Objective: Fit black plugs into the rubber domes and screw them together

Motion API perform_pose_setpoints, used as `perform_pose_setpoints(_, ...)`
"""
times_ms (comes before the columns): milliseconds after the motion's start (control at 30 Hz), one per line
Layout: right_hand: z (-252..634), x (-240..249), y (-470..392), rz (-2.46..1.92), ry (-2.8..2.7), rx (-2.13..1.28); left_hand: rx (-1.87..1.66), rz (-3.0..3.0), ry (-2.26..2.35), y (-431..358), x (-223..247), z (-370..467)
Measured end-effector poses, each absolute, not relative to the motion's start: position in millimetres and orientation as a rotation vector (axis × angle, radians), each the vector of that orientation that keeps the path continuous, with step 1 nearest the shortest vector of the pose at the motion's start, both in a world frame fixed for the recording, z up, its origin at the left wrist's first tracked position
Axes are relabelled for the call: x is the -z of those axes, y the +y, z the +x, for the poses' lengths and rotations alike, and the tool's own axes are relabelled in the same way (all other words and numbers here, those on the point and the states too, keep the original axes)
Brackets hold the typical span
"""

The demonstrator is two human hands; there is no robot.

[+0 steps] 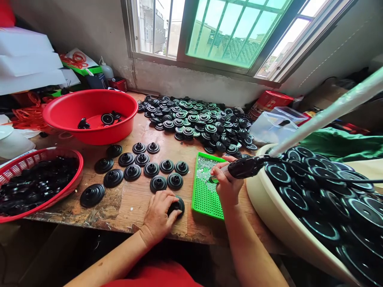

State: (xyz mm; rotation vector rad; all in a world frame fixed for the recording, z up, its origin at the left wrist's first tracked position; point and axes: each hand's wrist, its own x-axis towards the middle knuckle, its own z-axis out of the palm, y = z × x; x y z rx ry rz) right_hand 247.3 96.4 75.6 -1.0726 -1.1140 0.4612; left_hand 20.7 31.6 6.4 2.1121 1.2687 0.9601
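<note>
My left hand [159, 213] rests at the table's front edge, its fingers closed around the rim of a stepped black disc [178, 205]. In my right hand [229, 187] is an electric screwdriver [245, 167] with a black body, tilted down to the left. Its tip is over a green perforated tray [206, 201], where small silvery screws [205, 165] are spread at the far end. Several similar discs, each with a raised centre such as this disc [158, 183], lie flat on the table beyond and left of my left hand.
A large heap of black discs [194, 119] lies by the window wall. On the left are a red basin [116, 133] holding a few parts and a red basket [78, 169] of small black parts. A cream tub [263, 199] piled with discs stands close right, under a slanting pale pole [323, 107].
</note>
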Motion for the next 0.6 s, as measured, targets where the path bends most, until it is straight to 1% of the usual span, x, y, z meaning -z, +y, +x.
perform_pose_setpoints(167, 247, -80, 95, -1.057, -1.080, -0.468, -0.984, 2.085, 1.262, 33, -7, 20)
perform_pose_setpoints(333, 229, -108, 74, -0.990, -1.054, -0.508, -0.995, 2.078, 1.254, 33, -7, 21)
perform_pose_setpoints(467, 198, -128, 48, -0.797, -1.097, -0.766, -0.971, 2.066, 1.272, 33, -9, 22)
perform_pose_setpoints(533, 184, -128, 38, -0.750, -1.155, -0.894, -0.956, 2.070, 1.274, 33, -11, 21)
perform_pose_setpoints(600, 173, -121, 33, -0.764, -1.195, -0.943, -0.954, 2.073, 1.270, 34, -12, 21)
